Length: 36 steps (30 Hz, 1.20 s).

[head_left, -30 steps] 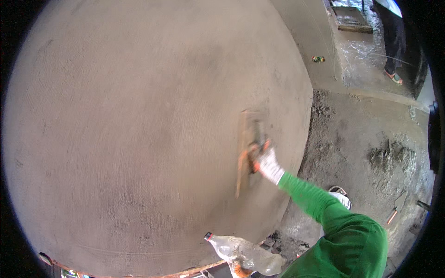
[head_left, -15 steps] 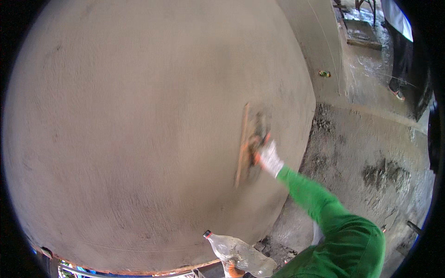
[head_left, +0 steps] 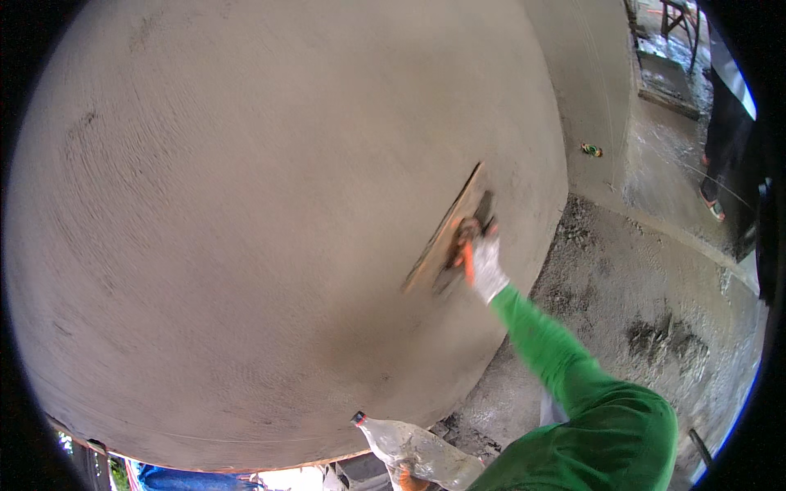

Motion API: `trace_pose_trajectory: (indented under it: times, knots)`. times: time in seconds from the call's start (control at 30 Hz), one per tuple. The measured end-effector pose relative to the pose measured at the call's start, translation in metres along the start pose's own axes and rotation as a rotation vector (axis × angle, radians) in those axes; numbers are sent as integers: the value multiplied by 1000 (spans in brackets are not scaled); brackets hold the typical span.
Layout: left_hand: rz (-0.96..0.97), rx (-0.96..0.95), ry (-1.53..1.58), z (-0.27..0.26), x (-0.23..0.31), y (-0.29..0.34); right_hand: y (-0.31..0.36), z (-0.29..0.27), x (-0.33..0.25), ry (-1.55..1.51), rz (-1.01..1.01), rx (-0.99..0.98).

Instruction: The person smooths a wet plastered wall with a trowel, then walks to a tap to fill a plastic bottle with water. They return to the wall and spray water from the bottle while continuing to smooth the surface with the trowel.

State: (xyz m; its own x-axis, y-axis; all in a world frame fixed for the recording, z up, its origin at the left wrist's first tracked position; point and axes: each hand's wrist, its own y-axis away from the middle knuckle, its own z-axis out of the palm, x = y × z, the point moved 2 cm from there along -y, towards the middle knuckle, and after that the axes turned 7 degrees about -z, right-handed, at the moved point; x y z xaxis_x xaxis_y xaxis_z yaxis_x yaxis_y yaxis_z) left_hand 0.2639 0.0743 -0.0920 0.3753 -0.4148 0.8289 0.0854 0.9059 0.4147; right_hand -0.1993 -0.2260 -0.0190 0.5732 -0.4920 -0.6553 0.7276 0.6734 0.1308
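Observation:
A broad grey wall of wet plaster fills most of the view. Against its right part, my right hand, in a white and orange glove, grips a plastering float by its handle. The float's long flat board slants from upper right to lower left. At the bottom, a clear plastic bottle lies tilted, its dark and red cap pointing up and left. My left hand, gloved in orange and white, has its fingers round the bottle; the picture's lower edge cuts off the rest.
Right of the wall's edge lies a rough, wet cement surface with dark lumps. A small coloured roll sits on the adjoining grey face. At the upper right, another person's leg shows near a shallow tray.
The float has swung from nearly upright to a slant, with its top moving right and my right hand shifting slightly up and right. My left hand still holds the bottle. The view has shifted somewhat.

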Motion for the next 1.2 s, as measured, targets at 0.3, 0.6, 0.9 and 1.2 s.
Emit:
trace_pose_trajectory:
  times: [0.3, 0.6, 0.9, 1.2]
  knots:
    - [95, 176, -295, -15, -34, 31, -136, 157, -216, 477, -600, -476]
    - [90, -22, 220, 50, -9, 48, 81, 86, -9, 990, -1236, -539]
    - [151, 411, -211, 7, -21, 52, 134, 37, 68, 804, -577, -1133]
    - [99, 363, 514, 23, -48, 109, 113, 173, -17, 415, -353, -1043]
